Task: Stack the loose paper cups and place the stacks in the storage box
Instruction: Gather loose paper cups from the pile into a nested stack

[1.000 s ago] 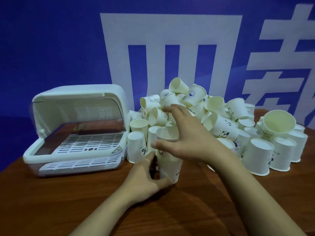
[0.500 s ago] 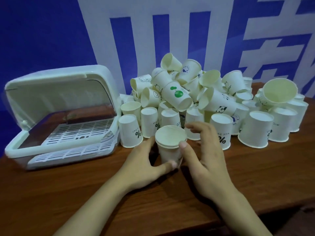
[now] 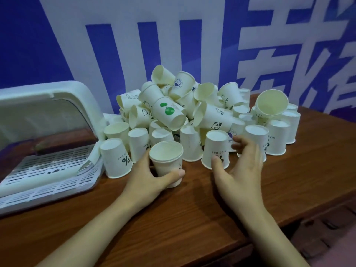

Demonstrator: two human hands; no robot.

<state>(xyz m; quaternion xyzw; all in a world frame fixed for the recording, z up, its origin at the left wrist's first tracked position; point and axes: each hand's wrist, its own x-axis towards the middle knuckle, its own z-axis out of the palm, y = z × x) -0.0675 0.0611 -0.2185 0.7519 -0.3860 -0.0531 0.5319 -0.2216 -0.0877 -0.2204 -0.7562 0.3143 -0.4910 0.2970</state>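
Fingers of left hand (image 3: 146, 180) wrap a short upright stack of paper cups (image 3: 168, 162), mouth up, axis vertical, on near wooden table (image 3: 192, 218). Right hand (image 3: 240, 170) spread open, empty, beside an inverted cup (image 3: 216, 149). White ribbed-tray storage box (image 3: 48, 160) sits open at left.

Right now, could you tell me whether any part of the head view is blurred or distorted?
In the head view the right hand shows motion blur at its fingertips; the left hand and its paper cup stack look sharper; the storage box bows with wide-angle distortion near the left edge; lighting is dim and bluish.
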